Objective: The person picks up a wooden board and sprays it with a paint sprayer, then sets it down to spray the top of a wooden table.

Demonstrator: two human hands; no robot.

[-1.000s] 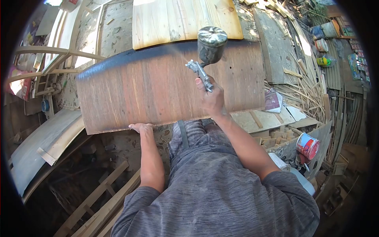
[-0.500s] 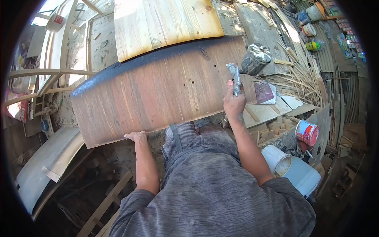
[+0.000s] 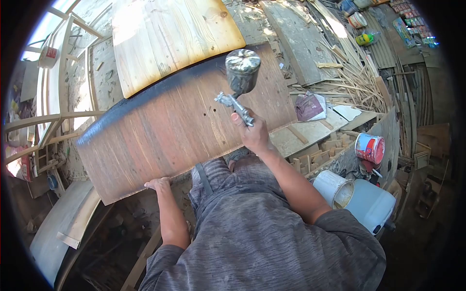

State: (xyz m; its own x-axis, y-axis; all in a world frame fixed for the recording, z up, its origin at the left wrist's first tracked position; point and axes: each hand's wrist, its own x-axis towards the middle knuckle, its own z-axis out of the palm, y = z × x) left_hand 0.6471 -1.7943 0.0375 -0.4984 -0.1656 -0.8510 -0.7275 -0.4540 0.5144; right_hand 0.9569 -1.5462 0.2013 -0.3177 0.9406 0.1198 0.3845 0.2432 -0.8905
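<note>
A brown wooden board [image 3: 165,131] with a dark, curved far edge lies across in front of me. My left hand [image 3: 158,184] touches its near edge at the lower left, and its grip on the board is partly hidden underneath. Raised over the right part of the board, my right hand [image 3: 253,135] is wrapped round a metal spray gun [image 3: 235,106] with a silver-topped cup [image 3: 242,70] on it. The gun's nozzle points to the left. Beyond the dark edge rests a pale wooden panel [image 3: 170,36] with browned edges.
Wooden frames [image 3: 60,116] stand at the left. On the right are a red-and-white paint bucket [image 3: 370,148], a white bucket [image 3: 333,189], a bluish container [image 3: 370,206] and a heap of thin wood strips [image 3: 359,89]. A curved panel [image 3: 63,218] leans at lower left.
My right hand has moved left over the board with the spray gun, which has turned so its nozzle points left. The view has shifted slightly. My left hand remains at the board's near edge.
</note>
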